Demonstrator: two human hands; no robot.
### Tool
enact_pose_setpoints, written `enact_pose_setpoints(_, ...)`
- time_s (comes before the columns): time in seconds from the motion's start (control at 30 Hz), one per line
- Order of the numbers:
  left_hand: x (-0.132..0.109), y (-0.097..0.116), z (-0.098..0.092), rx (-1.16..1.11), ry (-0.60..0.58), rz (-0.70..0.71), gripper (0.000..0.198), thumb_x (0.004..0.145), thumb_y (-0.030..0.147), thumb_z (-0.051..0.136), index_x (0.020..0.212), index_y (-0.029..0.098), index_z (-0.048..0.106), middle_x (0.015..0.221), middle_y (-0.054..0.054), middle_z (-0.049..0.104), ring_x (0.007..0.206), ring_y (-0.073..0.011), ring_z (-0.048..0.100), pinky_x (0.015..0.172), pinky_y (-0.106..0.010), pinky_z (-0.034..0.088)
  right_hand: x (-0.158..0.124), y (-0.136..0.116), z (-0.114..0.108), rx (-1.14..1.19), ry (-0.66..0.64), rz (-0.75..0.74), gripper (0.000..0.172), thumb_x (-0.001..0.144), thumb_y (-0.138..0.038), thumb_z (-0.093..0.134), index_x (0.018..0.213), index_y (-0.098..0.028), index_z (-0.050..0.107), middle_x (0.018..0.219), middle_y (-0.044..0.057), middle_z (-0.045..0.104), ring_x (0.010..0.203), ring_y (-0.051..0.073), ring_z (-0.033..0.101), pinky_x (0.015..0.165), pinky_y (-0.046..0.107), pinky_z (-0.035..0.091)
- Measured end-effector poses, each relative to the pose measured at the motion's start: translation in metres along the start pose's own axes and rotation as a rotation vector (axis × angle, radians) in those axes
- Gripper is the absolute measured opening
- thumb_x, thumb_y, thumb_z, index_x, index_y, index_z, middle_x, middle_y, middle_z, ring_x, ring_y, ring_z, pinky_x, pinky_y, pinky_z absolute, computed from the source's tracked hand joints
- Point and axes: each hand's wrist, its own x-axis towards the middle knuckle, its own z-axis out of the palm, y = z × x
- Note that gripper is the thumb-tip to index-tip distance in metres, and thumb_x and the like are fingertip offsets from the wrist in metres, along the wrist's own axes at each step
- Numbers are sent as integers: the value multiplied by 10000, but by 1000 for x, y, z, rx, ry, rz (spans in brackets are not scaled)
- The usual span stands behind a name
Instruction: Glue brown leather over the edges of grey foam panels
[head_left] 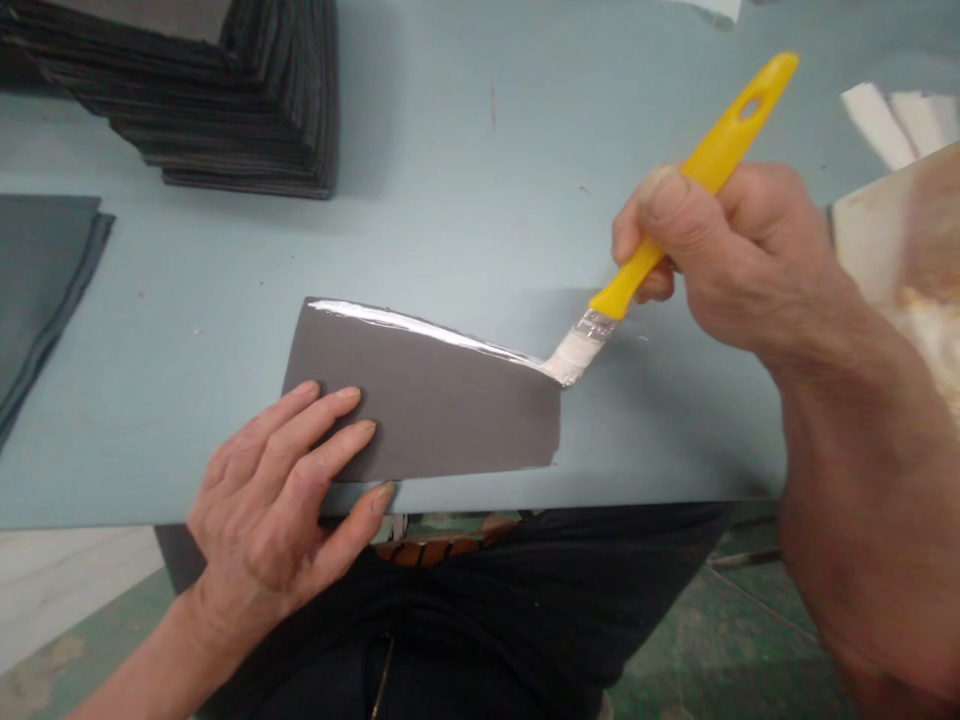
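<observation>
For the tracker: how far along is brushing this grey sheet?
Done: a wet white stripe along the far edge of the grey sheet. In hand: right hand holds the yellow brush, bristles at the far right corner; left hand presses the sheet flat. Left: the other edges look bare; a stack of dark sheets sits beyond.

No lettering, brand or number is legible on the grey sheet [435,405], yellow-handled brush [634,275] or stacked sheets [247,110].

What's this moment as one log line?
left hand: flat on grey sheet | right hand: grips yellow brush | bristles: at sheet's glossy far edge
</observation>
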Motion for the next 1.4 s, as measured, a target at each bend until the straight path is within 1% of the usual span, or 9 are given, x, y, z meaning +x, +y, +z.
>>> enact_pose_setpoints(0.1,1,-1,0,1,10,12,481,953,225,767,1419,225,649,1506,-130,707,1488,-381,612,1241,-533,501,-1,-3,-6,20,-23,39,580,982,-758,655,756,-230,734,547,-16,538,499,87,479,465,279,327)
enact_pose_setpoints(0.17,2,-1,1,6,24,35,468,948,224,770,1402,198,658,1484,-145,719,1469,-389,627,1226,-522,506,0,-6,-4,31,30,40,576,969,-761,672,754,-230,736,542,-15,541,498,91,498,462,274,341)
enact_pose_setpoints(0.3,3,-3,1,20,41,83,467,933,229,784,1377,147,666,1451,-181,731,1437,-406,647,1202,-507,511,8,-12,18,65,121,-30,629,952,-790,647,728,-205,692,531,-45,497,497,70,493,470,230,363)
enact_pose_setpoints(0.43,4,-2,1,13,41,83,461,948,233,770,1387,147,659,1448,-179,734,1442,-400,644,1196,-503,510,20,-14,43,74,138,-84,655,947,-812,608,739,-194,671,529,-70,466,488,52,484,472,203,373)
enact_pose_setpoints(0.57,4,-1,1,4,51,84,415,966,247,762,1356,133,676,1442,-181,736,1436,-405,647,1167,-510,521,28,-16,54,57,127,-64,686,937,-845,570,736,-195,655,526,-77,450,482,44,477,471,201,359)
enact_pose_setpoints(0.83,3,1,1,0,30,47,400,1026,277,699,1413,198,633,1487,-133,722,1485,-367,612,1163,-525,529,14,-13,36,-33,143,18,673,924,-831,621,731,-190,687,514,-61,482,476,54,470,474,229,343)
enact_pose_setpoints(1.17,6,2,3,13,68,71,343,1030,316,695,1324,141,681,1430,-157,747,1390,-393,670,1125,-507,522,-17,-23,4,-214,220,196,738,820,-960,644,675,-239,708,501,-10,518,470,106,493,449,266,330)
enact_pose_setpoints(1.3,7,4,3,3,67,58,321,1057,332,640,1317,145,671,1421,-154,750,1390,-375,656,1121,-506,502,-14,-33,7,-251,246,231,764,766,-1006,636,623,-256,671,497,8,532,474,136,534,458,300,363)
enact_pose_setpoints(1.4,6,5,3,4,71,47,313,1069,341,610,1313,154,667,1424,-142,751,1392,-363,648,1124,-496,490,-7,-36,20,-163,272,172,717,810,-951,670,648,-253,689,501,1,519,479,134,526,466,304,380)
